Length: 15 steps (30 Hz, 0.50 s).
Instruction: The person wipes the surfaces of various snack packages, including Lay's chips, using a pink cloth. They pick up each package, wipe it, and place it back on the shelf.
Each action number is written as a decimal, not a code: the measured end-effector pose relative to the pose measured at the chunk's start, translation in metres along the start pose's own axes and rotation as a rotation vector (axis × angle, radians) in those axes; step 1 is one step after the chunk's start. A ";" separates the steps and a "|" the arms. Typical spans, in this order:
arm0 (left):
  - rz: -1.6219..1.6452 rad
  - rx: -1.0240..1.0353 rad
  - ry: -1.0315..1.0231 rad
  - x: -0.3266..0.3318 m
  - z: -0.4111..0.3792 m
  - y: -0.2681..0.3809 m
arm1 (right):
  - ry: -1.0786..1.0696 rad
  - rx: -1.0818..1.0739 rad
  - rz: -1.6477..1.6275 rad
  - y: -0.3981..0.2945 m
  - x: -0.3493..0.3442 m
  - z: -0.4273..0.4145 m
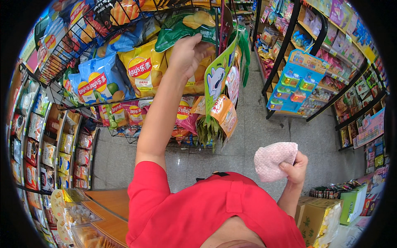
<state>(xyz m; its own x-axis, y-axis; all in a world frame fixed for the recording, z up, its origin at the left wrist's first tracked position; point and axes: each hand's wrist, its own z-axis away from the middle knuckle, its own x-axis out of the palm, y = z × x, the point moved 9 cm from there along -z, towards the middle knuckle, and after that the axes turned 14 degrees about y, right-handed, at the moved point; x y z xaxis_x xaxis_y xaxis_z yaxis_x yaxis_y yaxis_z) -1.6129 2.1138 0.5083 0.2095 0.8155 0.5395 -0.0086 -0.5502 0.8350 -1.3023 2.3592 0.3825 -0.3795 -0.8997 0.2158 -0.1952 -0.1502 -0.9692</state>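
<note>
My left hand (187,55) reaches up into a black wire snack rack, its fingers against the lower edge of a green bag of potato chips (173,29); whether they grip it I cannot tell. Just below and left of that hand stands a yellow Lay's bag (139,69), with light blue Lay's bags (99,80) farther left. My right hand (296,167), out to the right over the floor, holds a folded pink cloth (273,161) between thumb and fingers. A green cartoon sign (215,82) hangs at the rack's right end, close to my left hand.
Below the sign hang orange-labelled packets (225,113). Magenta chip bags (135,113) fill a lower tier. A blue hanging toy card (297,80) is on the shelving at right. A wooden counter (108,198) stands lower left, a cardboard box (313,217) lower right, on grey floor tiles (229,158).
</note>
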 end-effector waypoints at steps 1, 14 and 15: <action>-0.005 -0.058 0.000 0.000 -0.001 -0.005 | 0.004 0.000 0.006 0.001 0.000 0.001; -0.011 0.004 0.114 -0.027 0.056 -0.003 | 0.029 -0.002 0.027 0.003 0.000 0.003; -0.109 0.106 0.185 -0.035 0.060 0.004 | 0.029 0.001 0.030 0.003 0.000 0.002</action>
<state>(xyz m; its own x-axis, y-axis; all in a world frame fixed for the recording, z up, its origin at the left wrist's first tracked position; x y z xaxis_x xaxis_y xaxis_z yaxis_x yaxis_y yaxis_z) -1.5614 2.0721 0.4865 0.0212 0.8848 0.4656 0.1095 -0.4649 0.8786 -1.3012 2.3578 0.3794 -0.4114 -0.8915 0.1896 -0.1822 -0.1234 -0.9755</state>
